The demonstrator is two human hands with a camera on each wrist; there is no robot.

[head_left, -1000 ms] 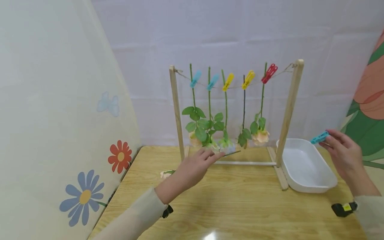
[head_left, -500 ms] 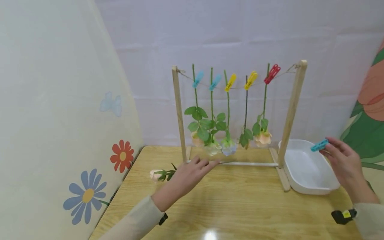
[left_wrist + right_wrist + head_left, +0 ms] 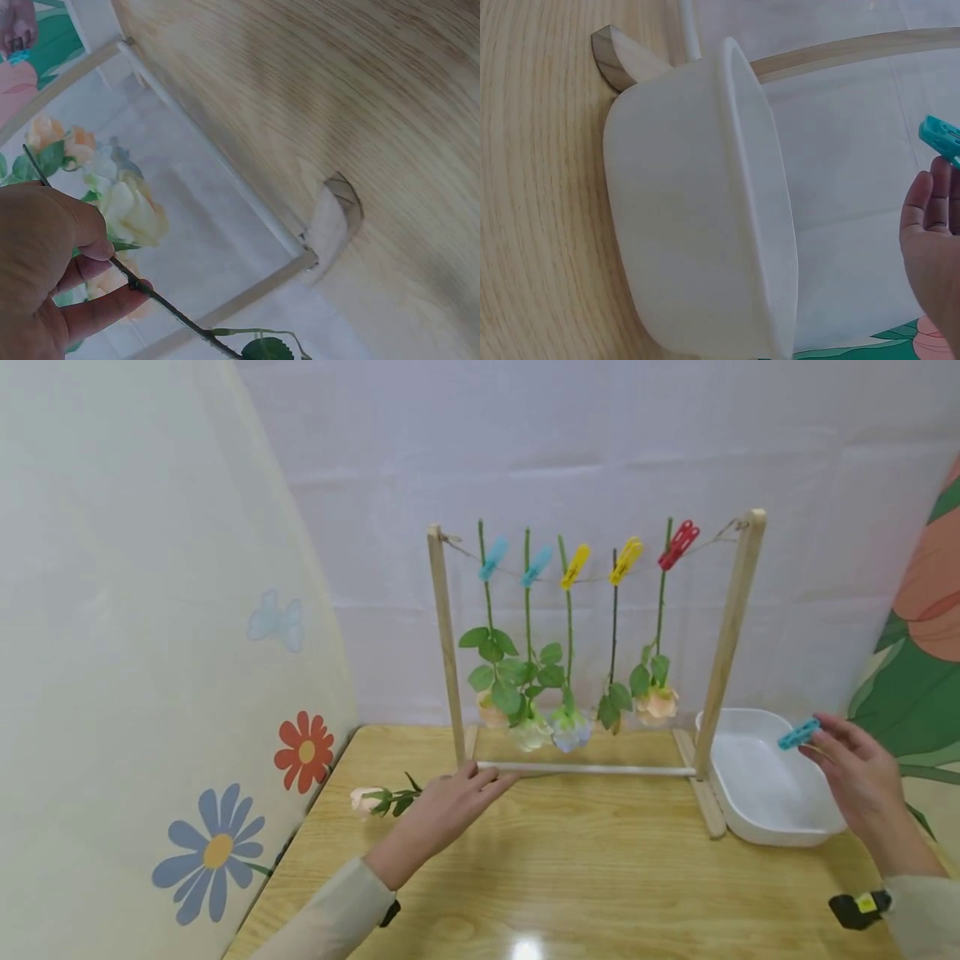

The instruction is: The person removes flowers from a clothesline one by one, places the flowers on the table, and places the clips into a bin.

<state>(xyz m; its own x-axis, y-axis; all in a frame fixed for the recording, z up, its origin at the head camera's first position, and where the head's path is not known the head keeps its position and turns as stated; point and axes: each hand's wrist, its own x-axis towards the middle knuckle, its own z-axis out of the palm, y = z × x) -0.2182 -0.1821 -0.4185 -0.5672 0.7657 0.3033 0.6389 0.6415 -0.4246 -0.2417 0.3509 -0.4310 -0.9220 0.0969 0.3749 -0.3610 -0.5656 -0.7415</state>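
In our left hand (image 3: 450,808) we pinch a rose (image 3: 366,802) by its stem (image 3: 180,313), which runs between thumb and fingers. The bloom and leaves reach out to the left of the hand; the thin bare end passes out to its right. We judge it light, the stem fairly stiff but likely to snap if bent hard, the petals soft and easily bruised. The bare stem is the place to hold; small bumps on it may be thorns, so a gentle pinch is wiser than a squeeze.

In our right hand (image 3: 858,777) we pinch a blue clothespin (image 3: 798,734) at one end, the other end sticking out left of the fingertips. It should be light, hard plastic, perhaps a little slippery and springy; the handle ends suit thumb and finger.

Just left of the right hand is the white basin (image 3: 780,833). Beyond the left hand's fingertips stands the wooden rack (image 3: 726,647), with hanging flowers (image 3: 570,731) clipped along its string.
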